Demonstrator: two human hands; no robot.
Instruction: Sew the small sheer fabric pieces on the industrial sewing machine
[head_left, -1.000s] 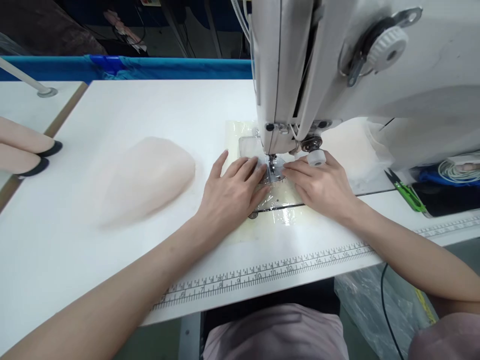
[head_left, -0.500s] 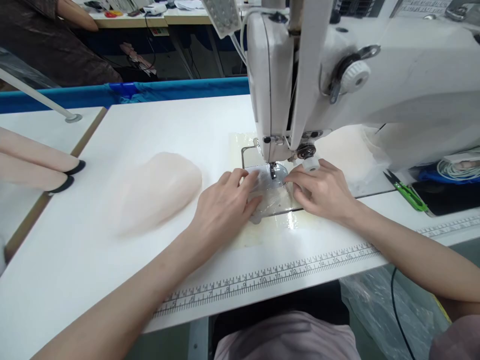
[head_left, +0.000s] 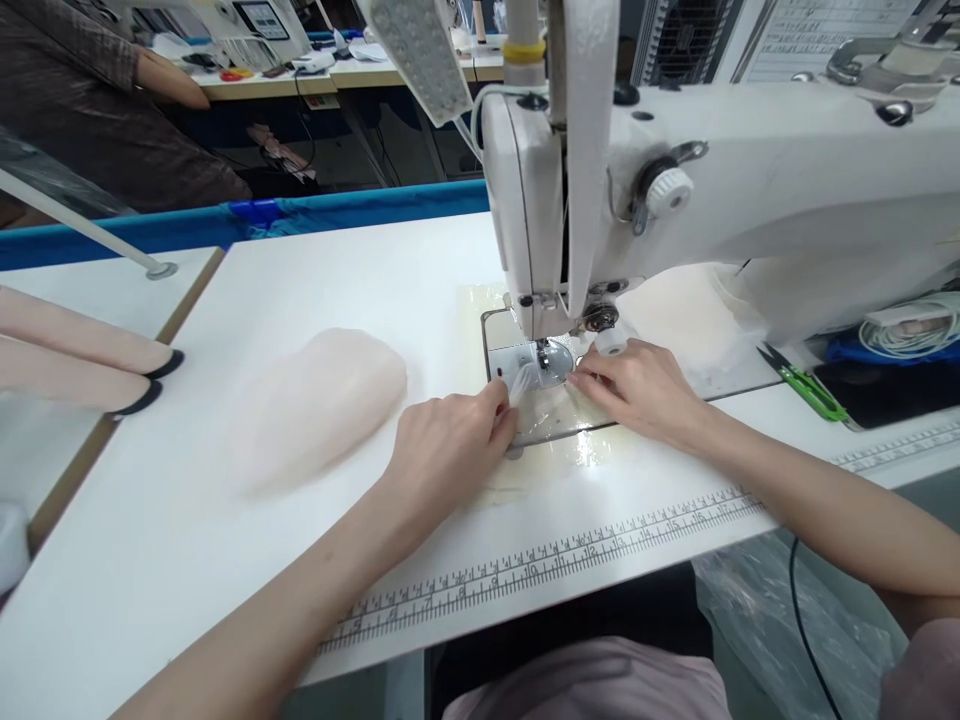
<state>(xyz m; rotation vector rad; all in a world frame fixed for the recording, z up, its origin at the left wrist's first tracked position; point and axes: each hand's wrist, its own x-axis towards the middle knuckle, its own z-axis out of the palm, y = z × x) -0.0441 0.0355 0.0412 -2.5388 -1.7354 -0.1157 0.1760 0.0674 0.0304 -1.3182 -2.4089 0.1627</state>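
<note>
My left hand [head_left: 454, 440] is closed in a pinch at the left of the metal needle plate [head_left: 551, 415]. Between its thumb and fingers runs a bunched strip of sheer whitish fabric [head_left: 525, 381], leading towards the presser foot [head_left: 542, 355] of the white sewing machine [head_left: 525, 220]. Just right of the foot, my right hand [head_left: 637, 390] has its fingertips drawn together low over the plate; what they hold, if anything, is hidden. A pale, sheer cut piece of fabric [head_left: 330, 400] lies on the white table to the left of my left hand.
Green thread snips [head_left: 814, 390] rest beside a dark flat object [head_left: 892, 390] at the right. More pale fabric [head_left: 682, 310] sits under the machine arm. A printed ruler [head_left: 525, 572] runs along the front edge. Two pale rolls with black ends [head_left: 90, 340] lie far left; a person [head_left: 97, 110] is beyond.
My left hand has gone from fingers stretched over the sheer fabric to a closed pinch, bunching it into a strip. My right hand stays close beside the foot. The head view has tilted up slightly.
</note>
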